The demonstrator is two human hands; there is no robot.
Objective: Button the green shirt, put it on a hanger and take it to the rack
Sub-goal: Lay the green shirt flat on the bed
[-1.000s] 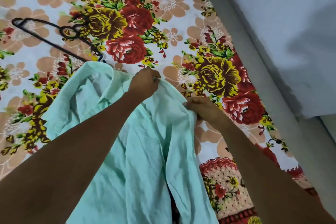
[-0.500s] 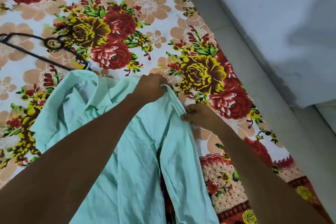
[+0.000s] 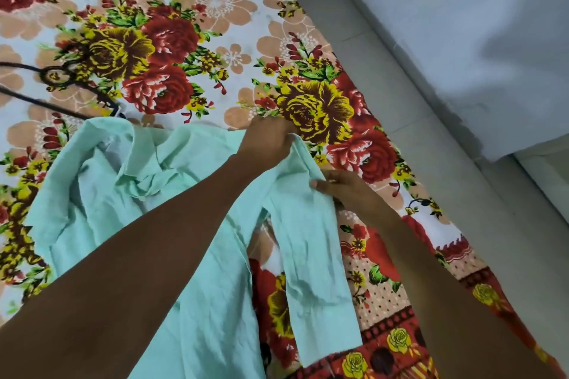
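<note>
The mint-green shirt [image 3: 197,255] lies crumpled on a flowered bedsheet [image 3: 215,40], collar toward the far left, one sleeve stretched toward me at the right. My left hand [image 3: 268,140] grips the shirt's fabric at the shoulder end of that sleeve. My right hand [image 3: 341,188] pinches the sleeve's right edge a little nearer to me. A black hanger [image 3: 58,80] rests on the sheet at the far left, partly tucked under the shirt's collar edge. No rack is in view.
The bed's right edge runs diagonally; beside it is a grey tiled floor [image 3: 431,138] and a pale wall [image 3: 462,24].
The view has shifted, and the sleeve has been pulled apart from the shirt body, so the sheet now shows between them. Both hands keep their hold on the fabric.
</note>
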